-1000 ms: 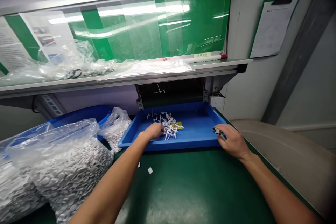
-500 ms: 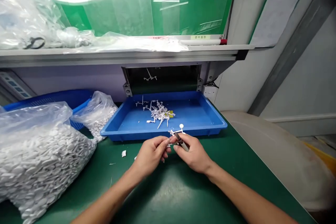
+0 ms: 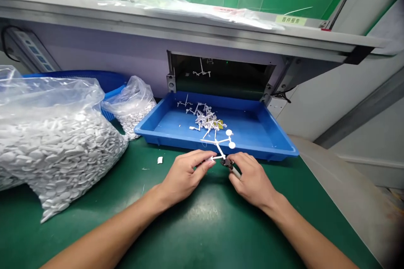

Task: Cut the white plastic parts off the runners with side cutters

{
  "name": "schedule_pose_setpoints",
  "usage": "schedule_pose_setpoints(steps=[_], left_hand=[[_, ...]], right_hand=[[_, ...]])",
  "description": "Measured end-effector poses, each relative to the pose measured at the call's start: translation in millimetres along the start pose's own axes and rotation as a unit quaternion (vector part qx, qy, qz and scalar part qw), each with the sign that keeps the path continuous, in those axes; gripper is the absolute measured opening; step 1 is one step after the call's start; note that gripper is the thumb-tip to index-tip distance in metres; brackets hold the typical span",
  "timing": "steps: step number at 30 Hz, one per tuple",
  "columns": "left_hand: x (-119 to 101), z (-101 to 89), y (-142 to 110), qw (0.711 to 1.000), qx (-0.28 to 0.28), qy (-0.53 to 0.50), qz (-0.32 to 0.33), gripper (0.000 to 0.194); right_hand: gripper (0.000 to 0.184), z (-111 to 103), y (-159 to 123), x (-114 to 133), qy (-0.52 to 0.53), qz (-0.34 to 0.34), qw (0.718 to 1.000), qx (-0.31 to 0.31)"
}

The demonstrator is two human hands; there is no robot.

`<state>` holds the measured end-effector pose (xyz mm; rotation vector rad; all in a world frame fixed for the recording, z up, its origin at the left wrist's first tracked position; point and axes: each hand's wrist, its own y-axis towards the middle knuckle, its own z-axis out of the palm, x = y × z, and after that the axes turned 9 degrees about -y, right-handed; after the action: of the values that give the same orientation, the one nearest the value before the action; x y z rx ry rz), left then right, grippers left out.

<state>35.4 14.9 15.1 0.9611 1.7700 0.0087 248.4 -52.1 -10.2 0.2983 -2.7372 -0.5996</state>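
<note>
My left hand pinches one end of a white plastic runner with round disc-shaped pieces on its branches. The runner reaches up over the front rim of a blue plastic tray. My right hand grips small side cutters with a dark metal head and pale handle. Their jaws are at the runner, close to my left fingers. A tangled pile of white plastic runner scraps lies in the tray, beyond both hands, with a small yellow piece among them.
Two clear bags of white plastic discs sit left of the tray on the green work mat, with a blue basket behind. A white scrap lies on the mat. A dark opening sits under the grey shelf.
Since a second ago, both hands have left the tray and come together in front of it. My left hand has lifted a runner from the pile, and the cutters have come to it.
</note>
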Motion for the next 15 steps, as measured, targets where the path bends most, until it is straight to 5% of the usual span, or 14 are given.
schedule_pose_setpoints(steps=[15], left_hand=[[-4.3, 7.4, -4.6, 0.999, 0.045, -0.017, 0.008, 0.026]], right_hand=[[0.032, 0.5, -1.4, -1.8, -0.055, -0.034, 0.998, 0.018]])
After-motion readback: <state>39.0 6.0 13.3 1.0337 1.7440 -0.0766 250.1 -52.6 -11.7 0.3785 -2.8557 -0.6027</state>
